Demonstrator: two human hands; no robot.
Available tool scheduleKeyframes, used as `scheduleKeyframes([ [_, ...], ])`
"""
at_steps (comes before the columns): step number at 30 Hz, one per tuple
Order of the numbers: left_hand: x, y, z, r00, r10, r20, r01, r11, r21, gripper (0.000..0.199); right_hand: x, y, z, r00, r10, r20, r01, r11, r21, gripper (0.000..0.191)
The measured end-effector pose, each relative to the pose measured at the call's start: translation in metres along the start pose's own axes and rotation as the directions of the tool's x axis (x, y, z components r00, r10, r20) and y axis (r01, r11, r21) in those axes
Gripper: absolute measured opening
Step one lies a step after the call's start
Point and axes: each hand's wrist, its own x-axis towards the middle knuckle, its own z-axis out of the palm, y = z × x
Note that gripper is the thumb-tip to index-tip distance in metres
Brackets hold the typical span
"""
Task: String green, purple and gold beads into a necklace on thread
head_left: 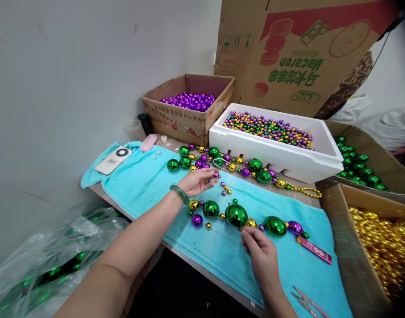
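My left hand, with a green bangle on its wrist, pinches a small purple bead. A thin, pale needle or cord slants from there to the top of a large green bead. Just below this bead, the closed fingertips of my right hand hold the bead strand; the exact grip is partly hidden. Along the strand are another large green bead, a purple bead and gold ones. Several small loose beads lie between my hands.
A blue towel covers the table. Finished-looking bead strands lie behind, before a white foam box of mixed beads. Cartons hold purple beads, green beads and gold beads. Thread snips, a pink packet and a phone rest on the towel.
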Motion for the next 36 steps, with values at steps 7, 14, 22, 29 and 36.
scheduleKeyframes([
  [7,-0.006,0.002,-0.005,1.000,0.005,0.023,-0.005,1.000,0.000,0.018,0.001,-0.002,0.004,1.000,0.017,-0.020,-0.017,1.000,-0.004,0.034],
  [14,-0.007,0.002,-0.011,0.999,0.036,0.037,-0.039,0.995,0.090,0.016,0.002,-0.004,0.002,1.000,-0.006,-0.011,0.006,1.000,-0.026,0.032],
  [22,-0.007,0.019,-0.016,0.977,0.213,0.028,-0.178,0.728,0.663,0.034,0.006,0.001,0.004,0.998,0.069,0.004,-0.069,0.997,0.035,0.036],
  [29,0.011,0.025,-0.062,0.868,0.487,-0.099,0.125,-0.021,0.992,0.022,0.005,0.003,0.005,0.998,0.040,0.050,-0.042,0.997,0.058,0.036],
  [36,0.012,-0.004,-0.073,0.898,0.417,-0.138,0.160,-0.019,0.987,0.028,0.003,-0.001,0.008,0.996,0.035,0.082,-0.037,0.999,0.016,0.038],
])
